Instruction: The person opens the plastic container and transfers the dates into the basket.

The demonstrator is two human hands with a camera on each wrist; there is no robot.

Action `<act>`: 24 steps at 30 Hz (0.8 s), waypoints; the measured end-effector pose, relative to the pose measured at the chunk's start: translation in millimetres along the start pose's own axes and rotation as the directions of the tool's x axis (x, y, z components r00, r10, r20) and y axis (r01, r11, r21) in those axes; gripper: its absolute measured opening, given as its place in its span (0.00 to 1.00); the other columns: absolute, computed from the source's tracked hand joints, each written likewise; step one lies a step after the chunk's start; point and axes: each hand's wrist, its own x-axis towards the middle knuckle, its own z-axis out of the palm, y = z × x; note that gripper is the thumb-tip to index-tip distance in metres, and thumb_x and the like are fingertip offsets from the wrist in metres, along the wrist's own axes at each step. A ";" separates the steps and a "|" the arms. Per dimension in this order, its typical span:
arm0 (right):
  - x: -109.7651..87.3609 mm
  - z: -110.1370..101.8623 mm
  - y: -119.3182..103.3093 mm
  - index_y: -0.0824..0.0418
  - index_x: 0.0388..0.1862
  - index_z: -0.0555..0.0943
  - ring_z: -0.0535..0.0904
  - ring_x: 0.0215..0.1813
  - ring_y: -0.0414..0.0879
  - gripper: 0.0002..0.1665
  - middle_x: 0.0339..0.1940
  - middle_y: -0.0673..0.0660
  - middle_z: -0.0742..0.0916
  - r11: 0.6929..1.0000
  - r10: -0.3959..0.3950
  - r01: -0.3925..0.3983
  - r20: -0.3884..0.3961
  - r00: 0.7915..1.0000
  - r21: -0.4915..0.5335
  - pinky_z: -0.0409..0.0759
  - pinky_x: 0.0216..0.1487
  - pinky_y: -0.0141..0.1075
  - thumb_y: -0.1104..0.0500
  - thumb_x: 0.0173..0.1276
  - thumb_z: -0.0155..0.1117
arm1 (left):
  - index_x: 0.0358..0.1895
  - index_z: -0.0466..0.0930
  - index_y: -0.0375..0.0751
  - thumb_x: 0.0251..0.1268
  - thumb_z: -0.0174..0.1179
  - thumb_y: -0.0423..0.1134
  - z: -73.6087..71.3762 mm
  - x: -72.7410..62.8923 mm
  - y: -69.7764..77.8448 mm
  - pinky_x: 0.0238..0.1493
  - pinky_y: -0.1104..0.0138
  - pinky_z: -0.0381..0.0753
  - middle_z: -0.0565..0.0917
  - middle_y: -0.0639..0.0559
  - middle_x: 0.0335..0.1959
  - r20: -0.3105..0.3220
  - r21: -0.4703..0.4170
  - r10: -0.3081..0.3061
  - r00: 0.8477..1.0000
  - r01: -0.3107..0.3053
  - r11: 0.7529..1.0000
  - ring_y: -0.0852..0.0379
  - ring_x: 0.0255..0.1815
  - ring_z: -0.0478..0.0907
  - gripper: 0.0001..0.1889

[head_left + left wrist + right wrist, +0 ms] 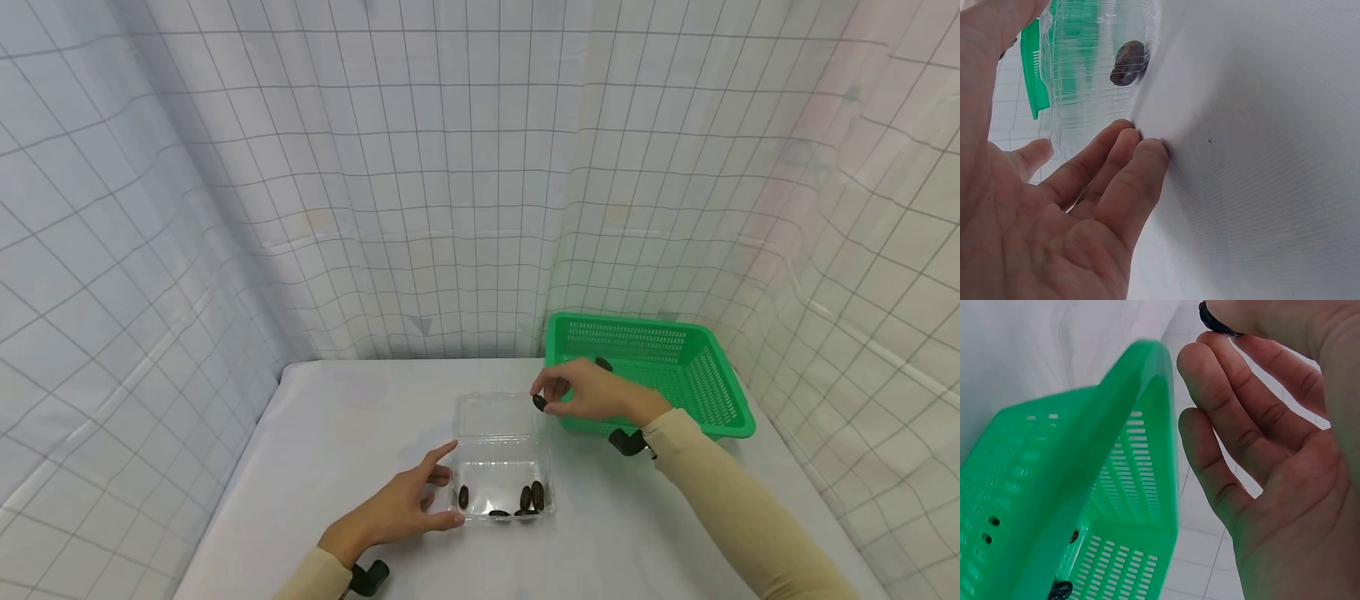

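A clear plastic clamshell box (487,483) lies on the white table with its lid (495,415) folded back. Several dark brown, wrinkled oval pieces, date-like in look, sit inside it, mostly along the front and right; one (463,497) is near the left wall. My left hand (405,504) rests against the box's left side, thumb near the front corner and index finger near the hinge. Over the lid's right edge, my right hand (596,392) pinches another dark oval piece (539,402) between thumb and fingers. In the right wrist view, that piece (1216,322) is partly hidden by the thumb.
A green slotted basket (637,323) stands at the back right, beneath the right forearm. Inside it a dark oval piece (603,364) shows, and the right wrist view shows more. White grid-lined curtains (465,208) enclose the table's back and sides.
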 end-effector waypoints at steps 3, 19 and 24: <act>-0.5 -5.7 6.6 0.55 0.62 0.92 0.89 0.49 0.36 0.15 0.45 0.45 0.94 1.000 0.005 -0.005 -0.015 1.000 -0.001 0.96 0.64 0.47 0.62 0.80 0.78 | 0.99 0.47 0.51 0.76 0.81 0.56 -0.3 -0.1 -0.3 0.78 0.45 0.88 0.82 0.36 0.81 0.002 0.003 0.004 1.000 -0.004 1.000 0.36 0.84 0.81 0.61; 4.3 -31.2 50.9 0.54 0.64 0.92 0.88 0.50 0.39 0.15 0.46 0.46 0.93 0.987 0.141 -0.143 -0.033 0.989 -0.069 0.92 0.61 0.42 0.60 0.82 0.77 | 0.99 0.48 0.51 0.76 0.82 0.56 -2.8 -1.3 6.1 0.79 0.47 0.88 0.82 0.38 0.82 0.001 0.011 -0.012 1.000 0.012 1.000 0.37 0.83 0.81 0.61; 5.7 -38.7 64.6 0.59 0.63 0.92 0.90 0.49 0.41 0.15 0.45 0.50 0.94 0.983 0.167 -0.168 -0.025 0.986 -0.074 0.93 0.58 0.45 0.60 0.82 0.77 | 0.99 0.48 0.50 0.75 0.82 0.57 -2.6 -0.9 3.9 0.78 0.48 0.89 0.82 0.38 0.81 0.000 0.007 -0.008 1.000 0.008 1.000 0.37 0.84 0.81 0.61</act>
